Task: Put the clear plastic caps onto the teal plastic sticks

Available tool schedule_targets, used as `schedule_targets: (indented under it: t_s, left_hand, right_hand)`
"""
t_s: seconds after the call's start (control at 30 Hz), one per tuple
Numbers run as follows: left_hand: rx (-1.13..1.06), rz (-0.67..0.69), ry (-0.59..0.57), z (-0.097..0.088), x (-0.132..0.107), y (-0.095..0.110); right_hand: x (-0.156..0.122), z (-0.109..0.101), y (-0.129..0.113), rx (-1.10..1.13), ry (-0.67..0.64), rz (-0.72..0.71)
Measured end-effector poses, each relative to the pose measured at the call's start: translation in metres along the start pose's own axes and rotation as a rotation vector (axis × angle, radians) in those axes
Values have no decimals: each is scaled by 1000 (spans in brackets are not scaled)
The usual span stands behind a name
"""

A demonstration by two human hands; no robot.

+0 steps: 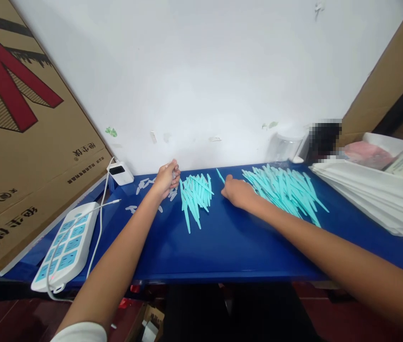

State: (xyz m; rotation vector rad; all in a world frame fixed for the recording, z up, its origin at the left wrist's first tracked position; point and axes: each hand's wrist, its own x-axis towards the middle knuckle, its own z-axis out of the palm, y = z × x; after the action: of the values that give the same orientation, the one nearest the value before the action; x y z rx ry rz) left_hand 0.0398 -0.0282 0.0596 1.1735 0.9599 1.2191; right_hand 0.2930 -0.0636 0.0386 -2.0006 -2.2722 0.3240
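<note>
My left hand (168, 179) is closed, palm turned partly up, with a small translucent piece showing between its fingers. Around and below it, several clear plastic pieces (144, 184) lie scattered on the blue table. Between my hands is a pile of slim turquoise pen-like sticks (196, 192), pointed at the near end. My right hand (238, 191) pinches one turquoise stick (220, 175), which points up and to the left out of its fingers. A larger heap of the same sticks (283, 190) lies to the right, partly behind my right hand and forearm.
A white power strip (68, 244) and a small white device (120, 173) with cables are at the left. Cardboard boxes (41, 142) flank the table (222, 256). A clear container (285, 145) stands by the wall, with white stacked sheets (372, 194) at the right.
</note>
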Motion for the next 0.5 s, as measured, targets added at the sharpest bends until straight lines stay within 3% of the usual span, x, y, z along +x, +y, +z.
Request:
schedule_targets:
  t_s: [0.23, 0.5]
  left_hand:
    - [-163, -141, -199, -6, -10, -20]
    - [-214, -102, -131, -8, -7, -21]
  right_hand:
    - [38, 4, -34, 144, -42, 4]
    - [49, 9, -57, 89, -95, -23]
